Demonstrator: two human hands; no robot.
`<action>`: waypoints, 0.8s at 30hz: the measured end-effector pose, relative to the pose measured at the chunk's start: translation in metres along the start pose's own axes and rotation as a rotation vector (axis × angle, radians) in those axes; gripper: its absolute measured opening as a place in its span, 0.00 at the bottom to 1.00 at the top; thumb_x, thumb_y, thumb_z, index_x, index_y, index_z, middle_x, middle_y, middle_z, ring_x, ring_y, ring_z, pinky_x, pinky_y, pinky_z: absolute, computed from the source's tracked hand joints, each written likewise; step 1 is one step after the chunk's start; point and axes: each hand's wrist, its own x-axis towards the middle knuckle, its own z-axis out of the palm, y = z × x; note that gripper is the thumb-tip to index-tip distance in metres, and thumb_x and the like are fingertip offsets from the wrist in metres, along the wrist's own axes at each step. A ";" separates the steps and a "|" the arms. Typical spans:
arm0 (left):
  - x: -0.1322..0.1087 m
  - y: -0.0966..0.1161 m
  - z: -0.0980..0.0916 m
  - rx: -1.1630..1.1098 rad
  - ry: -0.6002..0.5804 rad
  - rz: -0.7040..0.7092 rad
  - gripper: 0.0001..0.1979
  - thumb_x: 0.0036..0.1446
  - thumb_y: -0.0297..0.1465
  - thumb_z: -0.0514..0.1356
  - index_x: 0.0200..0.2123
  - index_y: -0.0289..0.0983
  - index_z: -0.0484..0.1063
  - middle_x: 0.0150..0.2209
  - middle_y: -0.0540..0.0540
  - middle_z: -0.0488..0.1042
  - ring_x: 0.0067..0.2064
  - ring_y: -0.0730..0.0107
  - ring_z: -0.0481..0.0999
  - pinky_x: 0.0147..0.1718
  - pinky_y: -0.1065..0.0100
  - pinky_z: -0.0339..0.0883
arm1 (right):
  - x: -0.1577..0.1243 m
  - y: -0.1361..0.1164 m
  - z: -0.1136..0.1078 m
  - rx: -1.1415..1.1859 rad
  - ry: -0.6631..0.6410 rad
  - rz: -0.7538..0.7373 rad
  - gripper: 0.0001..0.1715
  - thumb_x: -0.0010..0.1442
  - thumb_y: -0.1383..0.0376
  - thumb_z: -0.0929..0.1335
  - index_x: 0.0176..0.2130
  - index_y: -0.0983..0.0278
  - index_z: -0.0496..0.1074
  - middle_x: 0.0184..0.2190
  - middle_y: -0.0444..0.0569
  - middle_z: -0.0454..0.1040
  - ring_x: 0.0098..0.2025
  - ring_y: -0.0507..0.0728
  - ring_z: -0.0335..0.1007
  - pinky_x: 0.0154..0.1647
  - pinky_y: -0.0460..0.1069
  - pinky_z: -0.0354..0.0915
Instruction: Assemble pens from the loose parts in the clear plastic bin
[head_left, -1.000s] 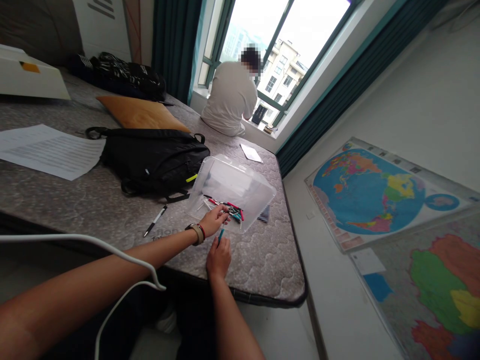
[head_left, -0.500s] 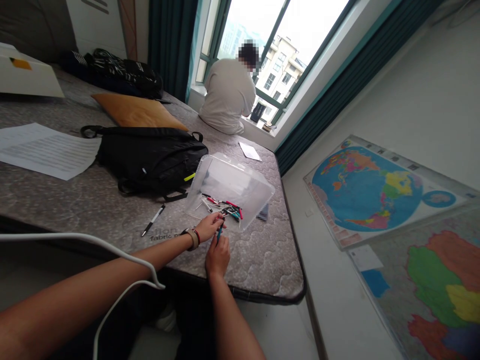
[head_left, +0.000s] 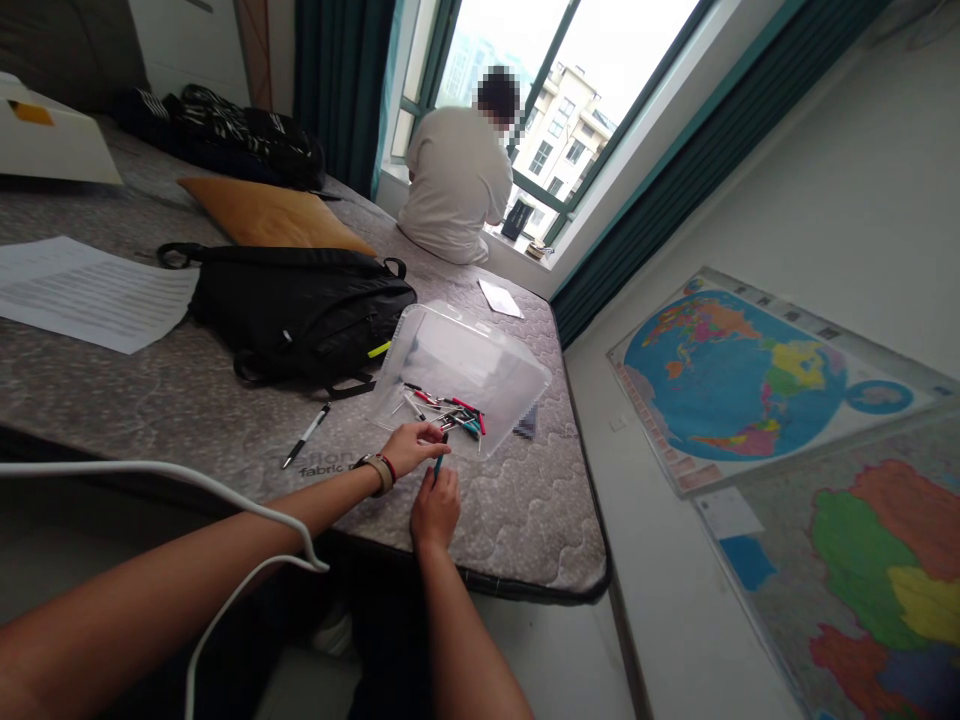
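A teal pen (head_left: 439,464) with a dark upper end stands nearly upright between my two hands. My right hand (head_left: 436,508) is closed round its lower part. The fingers of my left hand (head_left: 411,448), which has bands at its wrist, are pinched at the dark upper end. Just beyond them lies a clear plastic bin (head_left: 480,352), its open side towards me. Several loose pen parts (head_left: 466,418) in red, white, black and teal are piled in it. To the left, a white and black pen (head_left: 306,436) rests on the mattress.
A black backpack (head_left: 300,315), a brown envelope (head_left: 277,215) and printed paper (head_left: 94,295) lie on the mattress (head_left: 532,530). A white cable (head_left: 187,478) crosses over my left forearm. Another person (head_left: 454,185) sits by the window. Maps (head_left: 735,380) hang on the right wall.
My left hand has shifted slightly left, and its fingers look more drawn together at the pen's top. My right hand stays in place. The view has tilted a little.
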 end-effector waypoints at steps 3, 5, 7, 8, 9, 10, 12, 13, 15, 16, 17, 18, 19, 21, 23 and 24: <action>0.001 0.003 0.000 -0.022 0.034 0.019 0.24 0.38 0.45 0.72 0.35 0.36 0.74 0.34 0.45 0.79 0.31 0.65 0.78 0.33 0.64 0.73 | 0.000 0.000 0.000 -0.010 -0.002 0.001 0.21 0.71 0.57 0.54 0.43 0.63 0.70 0.39 0.54 0.71 0.40 0.60 0.70 0.38 0.51 0.59; 0.001 0.006 0.000 -0.026 0.072 0.045 0.24 0.37 0.45 0.73 0.35 0.37 0.74 0.34 0.45 0.79 0.31 0.66 0.77 0.33 0.65 0.73 | 0.000 0.000 0.000 -0.017 -0.002 -0.001 0.21 0.71 0.57 0.54 0.42 0.63 0.70 0.38 0.53 0.71 0.39 0.60 0.70 0.37 0.51 0.59; 0.002 0.007 0.002 -0.008 0.101 0.060 0.23 0.37 0.44 0.73 0.34 0.37 0.74 0.34 0.45 0.79 0.30 0.67 0.77 0.32 0.65 0.72 | 0.000 -0.001 0.000 -0.023 0.001 -0.004 0.22 0.71 0.57 0.54 0.42 0.63 0.70 0.38 0.54 0.71 0.39 0.60 0.69 0.37 0.51 0.59; 0.002 0.007 0.003 0.007 0.105 0.062 0.22 0.38 0.44 0.72 0.33 0.37 0.74 0.32 0.46 0.79 0.30 0.67 0.77 0.31 0.65 0.71 | 0.000 -0.001 0.000 -0.024 0.004 -0.006 0.22 0.71 0.57 0.54 0.42 0.63 0.70 0.39 0.54 0.71 0.39 0.60 0.69 0.37 0.51 0.59; 0.003 0.007 0.004 0.023 0.105 0.064 0.20 0.39 0.44 0.72 0.32 0.38 0.75 0.31 0.46 0.78 0.30 0.66 0.77 0.32 0.65 0.71 | 0.000 -0.001 0.000 -0.026 0.006 -0.008 0.22 0.71 0.57 0.54 0.42 0.63 0.70 0.39 0.54 0.71 0.39 0.60 0.69 0.37 0.51 0.59; 0.003 0.006 0.005 0.037 0.104 0.066 0.19 0.39 0.44 0.72 0.31 0.38 0.75 0.30 0.46 0.78 0.30 0.66 0.77 0.32 0.65 0.71 | 0.000 -0.001 0.000 -0.027 0.007 -0.009 0.22 0.71 0.57 0.54 0.42 0.63 0.70 0.38 0.54 0.71 0.39 0.60 0.69 0.37 0.51 0.59; 0.003 0.006 0.005 0.056 0.103 0.073 0.17 0.41 0.43 0.71 0.30 0.38 0.76 0.30 0.46 0.78 0.31 0.65 0.77 0.34 0.64 0.72 | 0.000 -0.001 0.000 -0.027 0.006 -0.009 0.21 0.71 0.58 0.54 0.42 0.63 0.70 0.38 0.53 0.71 0.39 0.60 0.69 0.37 0.51 0.59; 0.004 0.006 0.005 0.061 0.099 0.080 0.16 0.42 0.43 0.70 0.31 0.38 0.77 0.30 0.46 0.79 0.32 0.64 0.77 0.35 0.64 0.72 | 0.000 -0.001 0.000 -0.027 0.004 -0.010 0.21 0.71 0.58 0.54 0.42 0.63 0.70 0.38 0.53 0.71 0.39 0.60 0.69 0.38 0.51 0.59; 0.003 0.007 0.003 0.067 0.070 0.097 0.15 0.44 0.42 0.69 0.32 0.38 0.78 0.32 0.45 0.79 0.34 0.63 0.78 0.38 0.63 0.72 | 0.000 -0.001 0.000 -0.027 0.002 -0.012 0.21 0.71 0.58 0.54 0.41 0.63 0.70 0.38 0.53 0.71 0.40 0.60 0.69 0.38 0.51 0.59; 0.003 0.009 0.003 0.066 0.044 0.105 0.15 0.45 0.42 0.69 0.32 0.39 0.78 0.33 0.45 0.80 0.35 0.63 0.78 0.39 0.63 0.72 | 0.000 -0.001 -0.001 -0.025 0.001 -0.014 0.21 0.71 0.58 0.54 0.41 0.63 0.70 0.38 0.53 0.71 0.40 0.60 0.69 0.38 0.51 0.59; 0.002 0.011 0.002 0.059 0.015 0.111 0.14 0.46 0.42 0.68 0.33 0.39 0.78 0.34 0.45 0.80 0.36 0.62 0.78 0.40 0.63 0.72 | 0.000 -0.001 -0.001 -0.023 0.001 -0.016 0.21 0.71 0.58 0.54 0.41 0.63 0.70 0.38 0.53 0.71 0.40 0.60 0.69 0.38 0.51 0.59; 0.001 0.013 0.002 0.046 -0.013 0.112 0.14 0.46 0.42 0.67 0.33 0.39 0.79 0.35 0.45 0.80 0.38 0.62 0.78 0.41 0.63 0.72 | 0.000 -0.001 -0.001 -0.021 0.003 -0.016 0.21 0.71 0.58 0.54 0.41 0.63 0.70 0.39 0.54 0.71 0.40 0.60 0.69 0.38 0.51 0.59; 0.000 0.015 0.002 0.028 -0.033 0.107 0.14 0.47 0.42 0.67 0.34 0.39 0.79 0.35 0.45 0.81 0.38 0.62 0.78 0.42 0.63 0.71 | 0.000 -0.001 -0.001 -0.019 0.003 -0.016 0.21 0.71 0.58 0.54 0.41 0.63 0.70 0.38 0.54 0.71 0.40 0.60 0.69 0.38 0.51 0.59; -0.003 0.018 0.003 -0.011 -0.056 0.090 0.13 0.49 0.41 0.65 0.35 0.39 0.78 0.35 0.45 0.81 0.39 0.62 0.78 0.43 0.62 0.71 | 0.000 -0.001 -0.001 -0.020 0.006 -0.014 0.21 0.71 0.58 0.54 0.41 0.63 0.70 0.38 0.54 0.71 0.39 0.60 0.69 0.38 0.51 0.59; -0.004 0.020 0.004 -0.027 -0.064 0.080 0.13 0.50 0.40 0.64 0.37 0.39 0.77 0.35 0.45 0.81 0.39 0.62 0.78 0.43 0.63 0.71 | 0.000 -0.001 -0.001 -0.024 0.011 -0.014 0.21 0.71 0.58 0.54 0.41 0.63 0.70 0.38 0.54 0.71 0.39 0.60 0.69 0.37 0.51 0.59; -0.004 0.020 0.005 -0.018 -0.065 0.082 0.14 0.51 0.40 0.64 0.38 0.38 0.77 0.35 0.45 0.81 0.39 0.62 0.78 0.43 0.63 0.71 | 0.000 -0.001 -0.001 -0.025 0.013 -0.015 0.21 0.71 0.58 0.54 0.42 0.63 0.70 0.38 0.54 0.71 0.39 0.60 0.69 0.37 0.51 0.59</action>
